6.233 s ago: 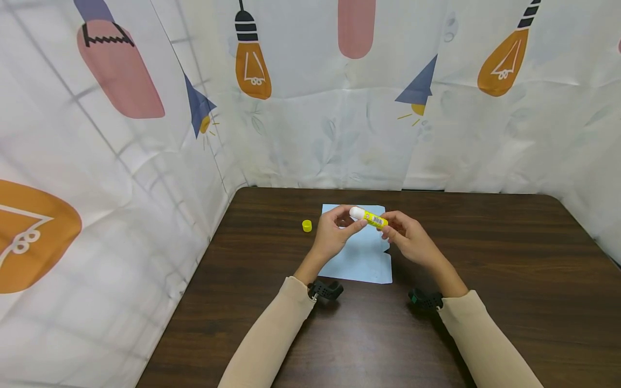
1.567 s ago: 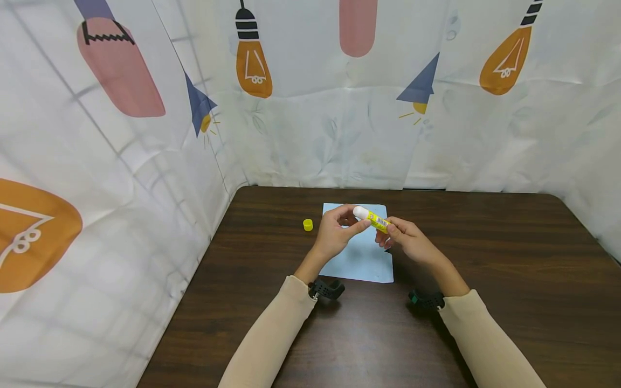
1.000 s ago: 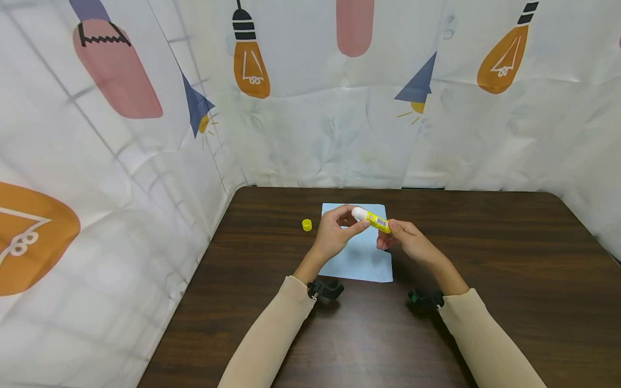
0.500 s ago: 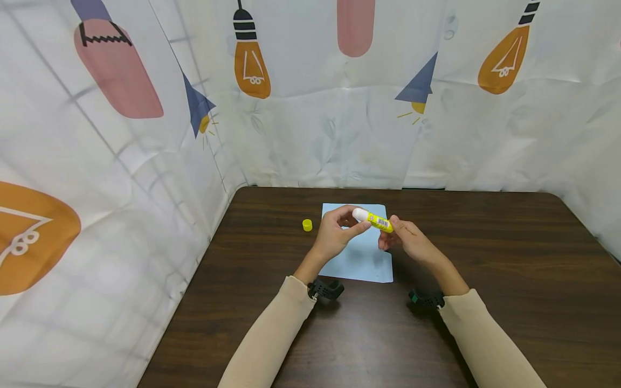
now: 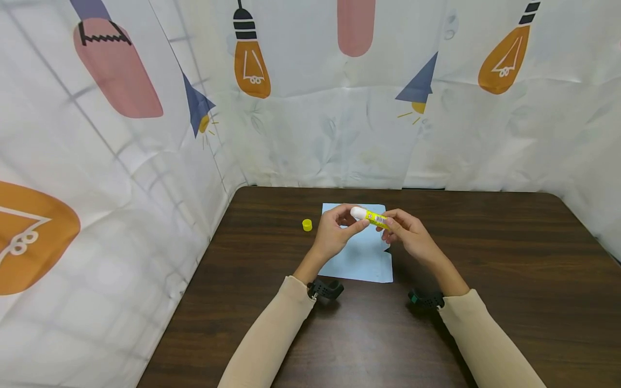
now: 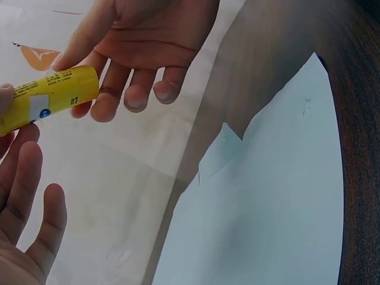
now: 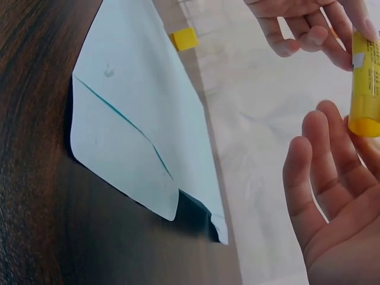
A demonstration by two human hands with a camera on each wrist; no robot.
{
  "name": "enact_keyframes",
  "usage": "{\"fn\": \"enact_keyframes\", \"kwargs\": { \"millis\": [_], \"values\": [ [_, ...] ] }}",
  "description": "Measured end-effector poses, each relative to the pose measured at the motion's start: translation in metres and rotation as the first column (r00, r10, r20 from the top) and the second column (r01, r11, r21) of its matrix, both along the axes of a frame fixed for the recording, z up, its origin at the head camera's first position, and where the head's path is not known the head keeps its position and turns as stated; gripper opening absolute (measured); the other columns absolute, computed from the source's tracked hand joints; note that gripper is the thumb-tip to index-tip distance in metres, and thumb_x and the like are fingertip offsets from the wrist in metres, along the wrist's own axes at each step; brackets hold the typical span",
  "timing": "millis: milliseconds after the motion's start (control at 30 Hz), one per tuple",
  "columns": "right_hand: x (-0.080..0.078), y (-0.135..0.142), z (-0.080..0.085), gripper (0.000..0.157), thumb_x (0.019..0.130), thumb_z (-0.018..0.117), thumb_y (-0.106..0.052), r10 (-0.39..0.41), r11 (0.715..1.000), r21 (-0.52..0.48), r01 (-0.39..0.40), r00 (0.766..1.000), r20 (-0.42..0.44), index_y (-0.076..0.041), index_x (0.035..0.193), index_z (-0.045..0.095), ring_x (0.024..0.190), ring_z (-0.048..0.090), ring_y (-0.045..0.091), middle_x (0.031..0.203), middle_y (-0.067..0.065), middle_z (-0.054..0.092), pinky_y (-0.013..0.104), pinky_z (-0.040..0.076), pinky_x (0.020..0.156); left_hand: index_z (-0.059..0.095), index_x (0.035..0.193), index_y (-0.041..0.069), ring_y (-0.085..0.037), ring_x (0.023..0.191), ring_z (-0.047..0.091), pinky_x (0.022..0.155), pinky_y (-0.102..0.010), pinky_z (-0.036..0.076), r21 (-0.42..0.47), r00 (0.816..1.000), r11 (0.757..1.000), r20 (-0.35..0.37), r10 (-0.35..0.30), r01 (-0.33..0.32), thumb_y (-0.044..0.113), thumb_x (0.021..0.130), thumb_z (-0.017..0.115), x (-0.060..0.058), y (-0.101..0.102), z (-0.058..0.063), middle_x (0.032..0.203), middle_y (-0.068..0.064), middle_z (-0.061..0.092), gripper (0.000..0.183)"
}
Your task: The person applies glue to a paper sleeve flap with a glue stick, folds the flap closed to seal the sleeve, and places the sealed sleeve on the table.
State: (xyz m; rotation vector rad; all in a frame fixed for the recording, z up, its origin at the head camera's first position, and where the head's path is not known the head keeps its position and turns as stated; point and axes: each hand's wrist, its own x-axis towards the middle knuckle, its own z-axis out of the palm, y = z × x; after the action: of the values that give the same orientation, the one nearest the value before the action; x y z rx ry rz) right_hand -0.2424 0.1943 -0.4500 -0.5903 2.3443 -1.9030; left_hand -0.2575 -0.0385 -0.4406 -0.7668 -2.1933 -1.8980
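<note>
Over a light blue sheet of paper (image 5: 359, 261), both hands hold a yellow glue stick (image 5: 374, 218) with a white upper end. My left hand (image 5: 332, 235) pinches it close to the white end, thumb in front. At the yellow base, my right hand (image 5: 412, 237) grips with thumb and index finger, while its other fingers extend loosely, as the left wrist view shows. The stick tilts, white end up and to the left. The paper lies flat on the table, with a torn notch (image 6: 240, 140) in its right edge.
A small yellow cap (image 5: 307, 225) stands on the dark wooden table (image 5: 485, 258), left of the paper. Behind and to the left hangs a white printed curtain (image 5: 310, 129). Black bands (image 5: 326, 289) circle the wrists.
Over the last half second, my right fingers have shifted up and around the base of the glue stick, which has moved slightly left. My left hand, the paper and the cap stay nearly still.
</note>
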Motion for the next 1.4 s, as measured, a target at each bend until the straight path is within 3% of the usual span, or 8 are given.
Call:
{"fn": "enact_keyframes", "kwargs": {
  "millis": [233, 500, 667, 800, 967, 1167, 1400],
  "values": [
    [0.002, -0.001, 0.002, 0.030, 0.103, 0.061, -0.013, -0.004, 1.000, -0.013, 0.003, 0.999, -0.035, 0.000, 0.129, 0.057, 0.091, 0.067, 0.032, 0.103, -0.004, 0.068, 0.035, 0.060, 0.074, 0.072, 0.114, 0.004, -0.011, 0.081, 0.063, 0.073, -0.025, 0.053, 0.002, 1.000, 1.000, 0.002, 0.009, -0.009, 0.015, 0.089, 0.080, 0.000, 0.000, 0.000, 0.097, -0.013, 0.072, 0.028],
    [0.004, 0.000, 0.006, 0.029, 0.101, 0.065, -0.012, -0.019, 1.000, -0.013, 0.018, 0.998, -0.062, 0.000, 0.127, 0.059, 0.089, 0.067, 0.033, 0.101, -0.001, 0.068, 0.032, 0.059, 0.074, 0.072, 0.116, 0.005, -0.016, 0.082, 0.062, 0.072, -0.026, 0.052, 0.004, 1.000, 1.000, 0.009, -0.014, 0.014, 0.015, 0.090, 0.080, 0.000, -0.001, 0.000, 0.098, -0.012, 0.071, 0.029],
    [0.003, 0.004, 0.009, 0.027, 0.101, 0.064, -0.012, -0.045, 0.998, -0.039, 0.042, 0.997, -0.069, 0.002, 0.124, 0.060, 0.086, 0.068, 0.025, 0.101, 0.011, 0.069, 0.030, 0.059, 0.074, 0.072, 0.118, 0.009, -0.018, 0.080, 0.062, 0.068, -0.025, 0.051, -0.016, 0.997, 0.999, 0.064, -0.038, 0.039, 0.017, 0.091, 0.079, -0.001, -0.004, 0.002, 0.104, -0.012, 0.072, 0.029],
    [0.002, 0.009, 0.011, 0.025, 0.102, 0.062, -0.012, -0.057, 0.996, -0.064, 0.053, 0.997, -0.049, 0.002, 0.123, 0.061, 0.084, 0.067, 0.021, 0.096, 0.006, 0.071, 0.031, 0.060, 0.075, 0.068, 0.125, 0.014, -0.017, 0.084, 0.065, 0.069, -0.027, 0.054, -0.094, 0.994, 0.994, 0.105, -0.039, 0.049, 0.024, 0.092, 0.078, -0.003, -0.010, 0.006, 0.112, -0.008, 0.071, 0.036],
    [0.000, 0.015, 0.012, 0.023, 0.103, 0.062, -0.016, -0.062, 0.993, -0.101, 0.060, 0.998, -0.015, -0.001, 0.120, 0.062, 0.083, 0.070, 0.020, 0.095, 0.006, 0.073, 0.031, 0.061, 0.074, 0.061, 0.133, 0.022, -0.016, 0.090, 0.066, 0.077, -0.031, 0.057, -0.237, 0.994, 0.971, 0.108, -0.008, 0.033, 0.035, 0.093, 0.076, -0.005, -0.019, 0.010, 0.121, -0.003, 0.069, 0.045],
    [-0.001, 0.023, 0.011, 0.022, 0.105, 0.059, -0.016, -0.073, 0.990, -0.122, 0.073, 0.997, 0.001, 0.002, 0.117, 0.061, 0.080, 0.071, 0.020, 0.093, 0.010, 0.071, 0.027, 0.060, 0.072, 0.064, 0.128, 0.021, -0.015, 0.092, 0.067, 0.084, -0.034, 0.056, -0.322, 0.998, 0.947, 0.048, 0.031, -0.014, 0.035, 0.095, 0.073, -0.007, -0.031, 0.017, 0.120, -0.004, 0.070, 0.037],
    [0.000, 0.027, 0.005, 0.027, 0.106, 0.058, -0.024, -0.106, 0.994, -0.026, 0.107, 0.993, 0.050, 0.000, 0.117, 0.059, 0.081, 0.072, 0.020, 0.095, 0.008, 0.074, 0.029, 0.060, 0.075, 0.070, 0.118, 0.020, -0.011, 0.091, 0.066, 0.090, -0.044, 0.055, -0.349, 0.995, 0.934, -0.081, 0.054, -0.079, 0.027, 0.098, 0.070, -0.005, -0.037, 0.022, 0.107, 0.004, 0.073, 0.021]
  ]
}}
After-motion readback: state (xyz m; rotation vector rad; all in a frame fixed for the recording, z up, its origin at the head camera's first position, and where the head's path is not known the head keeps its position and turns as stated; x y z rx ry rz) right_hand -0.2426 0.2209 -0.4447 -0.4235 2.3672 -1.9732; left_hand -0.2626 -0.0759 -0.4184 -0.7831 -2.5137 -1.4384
